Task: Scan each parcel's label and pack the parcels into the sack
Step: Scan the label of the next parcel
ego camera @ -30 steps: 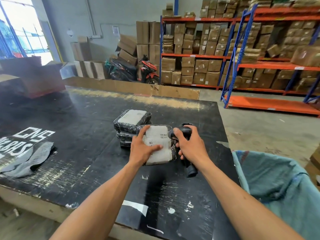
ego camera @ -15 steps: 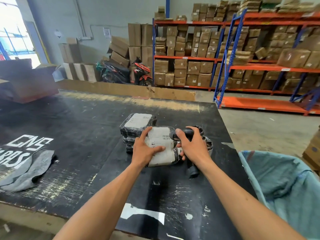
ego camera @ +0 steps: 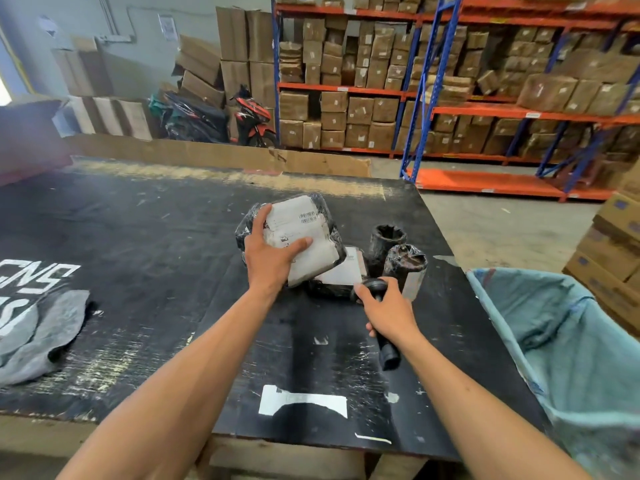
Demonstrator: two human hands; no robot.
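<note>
Parcels are staged mid-counter (ego camera: 138, 237): one black-wrapped parcel (ego camera: 304, 237) with a white label is lifted and tilted, clamped in the left hand (ego camera: 270, 258), thumb across the label face. A second flat parcel (ego camera: 343, 271) lies on the counter just beneath and right of it, label up. Two black cylindrical parcels (ego camera: 398, 258) stand upright just behind the right hand (ego camera: 388, 313), whose grip is closed around the handle of a black scanner (ego camera: 381, 327), head aimed toward the labels. The blue-green sack (ego camera: 561, 341) hangs open at the counter's right edge; no parcels can be seen inside from this angle, though its bottom is hidden. Judged progress: early to middle, the held parcel at the scan step, at least three more left to scan, and all four yet to be packed. Readable text: barcodes and small print are visible on the held label but too fine to read; large white lettering on the counter's left (ego camera: 38, 278) is seen upside down, roughly "CNS" above a cut-off word. A grey cloth (ego camera: 41, 341) lies over part of it.
</note>
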